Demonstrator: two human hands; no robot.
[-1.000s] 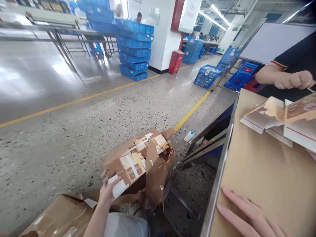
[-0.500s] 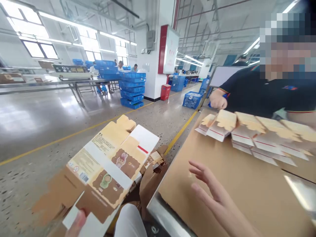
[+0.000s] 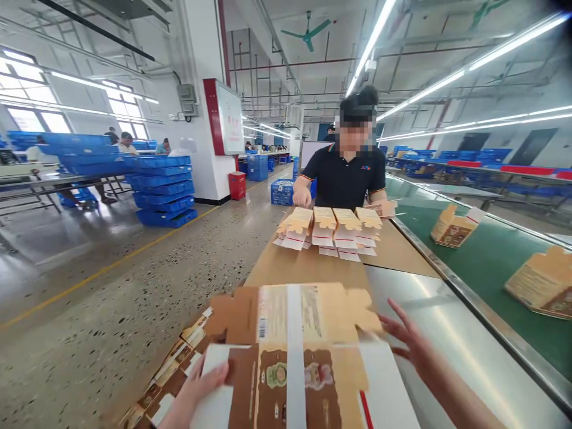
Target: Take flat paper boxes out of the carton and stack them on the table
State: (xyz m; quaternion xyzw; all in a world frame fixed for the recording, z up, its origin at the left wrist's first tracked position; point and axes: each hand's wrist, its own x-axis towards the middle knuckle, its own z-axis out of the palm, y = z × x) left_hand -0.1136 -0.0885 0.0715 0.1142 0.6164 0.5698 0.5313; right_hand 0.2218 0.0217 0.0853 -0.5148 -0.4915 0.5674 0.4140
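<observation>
My left hand (image 3: 203, 386) grips the left edge of a flat printed carton blank (image 3: 295, 351), brown, cream and white, held level over the near end of the table. My right hand (image 3: 409, 345) has its fingers spread and touches the blank's right edge. Below left, an open brown paper pack of more flat blanks (image 3: 172, 372) sits on the floor. Farther along the cardboard-covered table (image 3: 308, 268) stand several folded cartons in a row (image 3: 333, 229).
A person in a dark shirt (image 3: 346, 173) works at the table's far end with hands by the folded cartons. A green conveyor belt (image 3: 491, 262) on the right carries finished boxes (image 3: 451, 226). Stacked blue crates (image 3: 158, 187) stand on the floor at left.
My left hand pulled a blank from the pack on the floor and brought it up over the table. My right hand left the cardboard and met the blank's right edge. My view swung from floor to table.
</observation>
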